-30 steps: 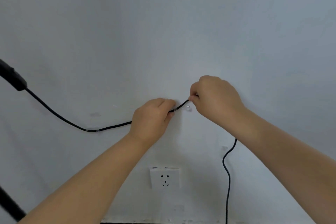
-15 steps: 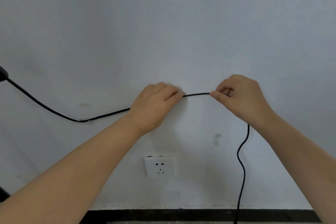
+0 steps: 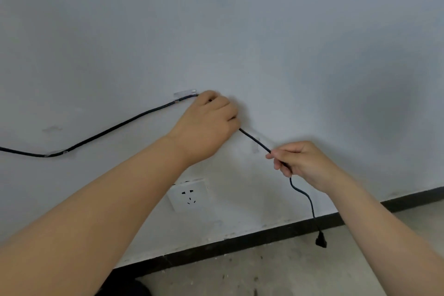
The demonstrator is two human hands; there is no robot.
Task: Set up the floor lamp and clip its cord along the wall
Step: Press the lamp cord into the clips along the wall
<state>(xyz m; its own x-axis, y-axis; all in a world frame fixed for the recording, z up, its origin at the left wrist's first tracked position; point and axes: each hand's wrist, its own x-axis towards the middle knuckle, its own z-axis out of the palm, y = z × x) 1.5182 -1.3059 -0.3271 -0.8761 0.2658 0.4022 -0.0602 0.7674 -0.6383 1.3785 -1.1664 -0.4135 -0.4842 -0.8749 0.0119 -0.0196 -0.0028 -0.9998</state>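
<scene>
Head view shows your left hand (image 3: 206, 125) pressing the black cord (image 3: 108, 131) to the wall (image 3: 288, 43) just right of a clear clip (image 3: 185, 93), fingers closed over it. From there the cord slants down-right to your right hand (image 3: 298, 163), pinched between thumb and fingers. A faint clear clip (image 3: 256, 145) sits behind that taut span, nearer your right hand; the plug (image 3: 321, 242) dangles below.

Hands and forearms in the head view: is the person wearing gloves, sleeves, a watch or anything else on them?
Nothing is worn on either. The left hand and right hand are bare, with no gloves, rings or tape visible. Both forearms are uncovered from the wrist to the frame edge: no sleeve, cuff, watch or band shows. Fingernails look short and unpainted where visible.
</scene>
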